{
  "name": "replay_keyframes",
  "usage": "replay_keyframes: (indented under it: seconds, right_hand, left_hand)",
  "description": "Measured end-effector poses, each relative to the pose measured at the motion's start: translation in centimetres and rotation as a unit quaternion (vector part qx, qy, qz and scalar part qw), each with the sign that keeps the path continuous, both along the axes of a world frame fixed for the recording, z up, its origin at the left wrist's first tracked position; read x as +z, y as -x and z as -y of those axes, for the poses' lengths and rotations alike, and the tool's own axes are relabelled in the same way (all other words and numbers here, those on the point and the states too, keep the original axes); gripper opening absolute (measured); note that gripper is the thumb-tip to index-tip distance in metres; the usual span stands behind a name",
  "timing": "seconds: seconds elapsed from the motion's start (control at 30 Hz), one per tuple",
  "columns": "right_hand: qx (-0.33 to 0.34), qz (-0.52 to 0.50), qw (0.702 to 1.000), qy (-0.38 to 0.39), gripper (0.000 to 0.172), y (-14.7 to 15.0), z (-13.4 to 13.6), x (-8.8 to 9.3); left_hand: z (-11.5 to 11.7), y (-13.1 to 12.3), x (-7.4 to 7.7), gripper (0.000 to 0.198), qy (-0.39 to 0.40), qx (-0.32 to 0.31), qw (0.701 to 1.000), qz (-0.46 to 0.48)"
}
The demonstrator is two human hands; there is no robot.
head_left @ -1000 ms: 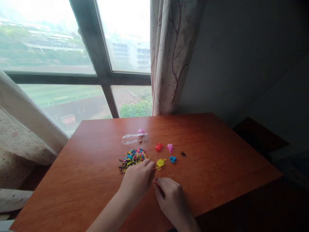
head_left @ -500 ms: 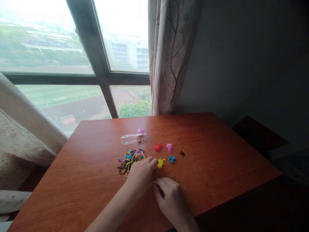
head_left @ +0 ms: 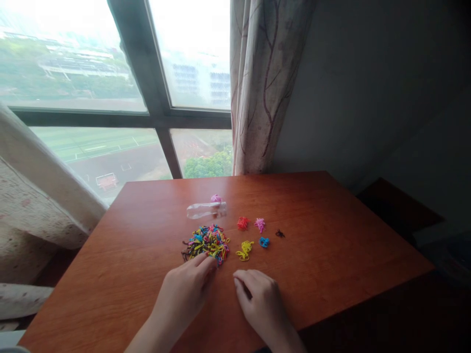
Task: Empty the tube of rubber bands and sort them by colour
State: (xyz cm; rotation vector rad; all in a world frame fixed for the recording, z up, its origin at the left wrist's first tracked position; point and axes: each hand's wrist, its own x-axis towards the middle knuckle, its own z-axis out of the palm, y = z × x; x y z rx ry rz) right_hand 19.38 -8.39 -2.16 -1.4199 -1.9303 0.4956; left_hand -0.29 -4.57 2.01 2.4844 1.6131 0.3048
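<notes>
A mixed pile of small colourful rubber bands (head_left: 206,242) lies on the wooden table. At its near edge is my left hand (head_left: 187,279), fingers bent and drawn together; its fingertips are partly hidden, and anything in them does not show. My right hand (head_left: 259,291) rests to the right, thumb and fingers pinched together, with nothing clearly visible in them. Just beyond it sits a small heap of yellow rubber bands (head_left: 245,249). Farther off are red bands (head_left: 243,223), pink bands (head_left: 260,224), blue bands (head_left: 264,242) and a few black bands (head_left: 280,234).
Behind the pile, a clear plastic bottle (head_left: 206,210) lies on its side, with a pink item (head_left: 216,198) beside its neck end. The table (head_left: 331,235) meets a window (head_left: 158,117) and a curtain (head_left: 253,98) at the back.
My left hand has moved left, from the yellow heap back to the mixed pile. The yellow heap is now uncovered, with a band showing at its near side. My right hand has stayed put.
</notes>
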Motion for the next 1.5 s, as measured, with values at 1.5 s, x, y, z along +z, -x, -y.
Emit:
replay_keyframes:
  seconds: [1.5]
  right_hand:
    - [0.004, 0.053, 0.998, 0.031, 0.020, 2.1, -0.7, 0.4]
  left_hand:
    - [-7.7, -3.8, 2.8, 0.014, -0.022, -0.047, 0.998, 0.043]
